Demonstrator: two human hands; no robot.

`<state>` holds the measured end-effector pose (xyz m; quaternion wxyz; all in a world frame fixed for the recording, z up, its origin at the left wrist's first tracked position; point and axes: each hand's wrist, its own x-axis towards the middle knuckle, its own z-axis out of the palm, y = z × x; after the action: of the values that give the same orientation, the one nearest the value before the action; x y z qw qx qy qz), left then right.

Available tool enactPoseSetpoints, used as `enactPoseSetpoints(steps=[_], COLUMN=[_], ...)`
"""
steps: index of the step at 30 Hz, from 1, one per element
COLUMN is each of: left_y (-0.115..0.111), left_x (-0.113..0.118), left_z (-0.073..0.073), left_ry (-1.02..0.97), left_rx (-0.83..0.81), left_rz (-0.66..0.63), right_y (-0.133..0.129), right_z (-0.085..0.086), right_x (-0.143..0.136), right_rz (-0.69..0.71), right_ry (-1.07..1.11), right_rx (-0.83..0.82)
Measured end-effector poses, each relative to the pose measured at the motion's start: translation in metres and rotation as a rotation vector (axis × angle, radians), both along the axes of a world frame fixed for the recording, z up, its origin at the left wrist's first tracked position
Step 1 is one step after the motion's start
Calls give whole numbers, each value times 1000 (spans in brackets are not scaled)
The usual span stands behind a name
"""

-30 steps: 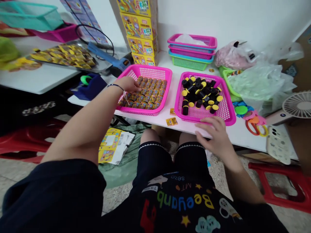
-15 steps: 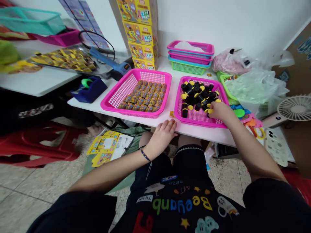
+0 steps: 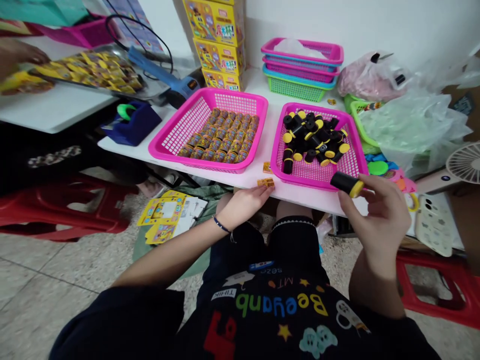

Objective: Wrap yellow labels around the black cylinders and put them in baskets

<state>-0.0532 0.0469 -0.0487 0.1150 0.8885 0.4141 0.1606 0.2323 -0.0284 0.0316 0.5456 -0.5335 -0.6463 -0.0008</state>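
Observation:
My right hand (image 3: 378, 215) pinches a small black canister with a yellow lid (image 3: 344, 183) between thumb and fingertips. It is tilted on its side, in the air at the front right of the pink basket (image 3: 318, 183). Several more black canisters (image 3: 313, 137) with yellow lids lie jumbled in that basket. At the table's front edge, my left hand (image 3: 249, 202) has its fingers closed at a small orange-yellow printed label (image 3: 265, 182); its thumb is hidden. A similar label (image 3: 267, 167) lies just beyond. Rows of wrapped canisters (image 3: 225, 137) fill part of the left pink basket (image 3: 165, 145).
Stacked baskets (image 3: 302, 70) and yellow boxes (image 3: 219, 55) stand at the back. A blue tape dispenser (image 3: 131, 125) and a blue heat-gun-like tool (image 3: 165, 75) are left. Plastic bags (image 3: 412, 125), a fan (image 3: 465, 162) and a phone (image 3: 433, 227) sit right. Another person's hand (image 3: 22, 55) is far left.
My right hand has come out of the right basket, toward me and to the right, with a black canister. My left hand stays at the table edge; the label now shows above its fingertips.

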Motion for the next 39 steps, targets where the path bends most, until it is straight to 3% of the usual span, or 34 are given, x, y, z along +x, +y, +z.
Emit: enactPoseSetpoints(steps=[5, 9, 13, 17, 22, 28, 31, 35, 39], left_y=[-1, -19, -42, -56, -64, -69, -70, -73, -80], left_x=[-4, 1, 9, 18, 19, 18, 19, 18, 20], left_z=[-2, 11, 25, 22, 13, 9, 8, 11, 18], left_ry=[-111, -505, -851, -1027, -1006, -802, -761, -834, -981], left_rx=[15, 10, -268, -515, -500, -284, -185, -94, -216], left_rz=[106, 286, 201, 262, 270, 122, 112, 107, 124], right_y=[-17, -16, -13, -11, -10, -4, 1, 7, 7], right_z=[-19, -28, -26, -23, -18, -5, -5, -9, -10], right_x=[-8, -20, -32, -40, -48, -54, -57, -57, -56], right_rz=[143, 268, 351, 404, 465, 482, 526, 591, 640], right_ry=[59, 57, 82, 142, 346, 424, 425, 424, 409], right_rx=[-224, -330, -305, -318, -294, -340, -392, -448, -492])
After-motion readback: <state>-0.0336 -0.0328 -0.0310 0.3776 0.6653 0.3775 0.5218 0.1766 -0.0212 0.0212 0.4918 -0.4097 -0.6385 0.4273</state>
